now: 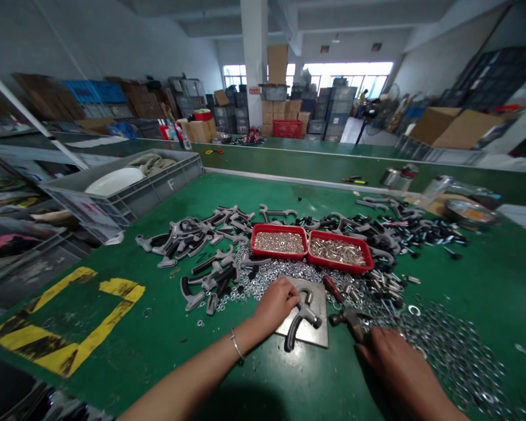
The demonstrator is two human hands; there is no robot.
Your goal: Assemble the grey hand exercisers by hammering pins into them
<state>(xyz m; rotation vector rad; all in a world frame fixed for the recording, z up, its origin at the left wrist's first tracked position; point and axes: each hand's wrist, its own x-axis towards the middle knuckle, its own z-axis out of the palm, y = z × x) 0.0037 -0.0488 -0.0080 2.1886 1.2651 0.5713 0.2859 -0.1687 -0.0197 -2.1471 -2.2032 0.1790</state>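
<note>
The left hand lies curled over a curved metal piece with a black grip, fingers closed on its top and pressing it against a square steel plate. A thin bracelet circles that wrist. The right hand is wrapped around the handle of a small hammer, whose dark head points left, just beside the plate. Loose steel washers spread under and past the right hand across the green worktop. Ahead of the plate, two red trays sit side by side, filled with small silvery fasteners, among heaps of similar black-gripped metal pieces. A grey crate stands at the worktop's far left.
</note>
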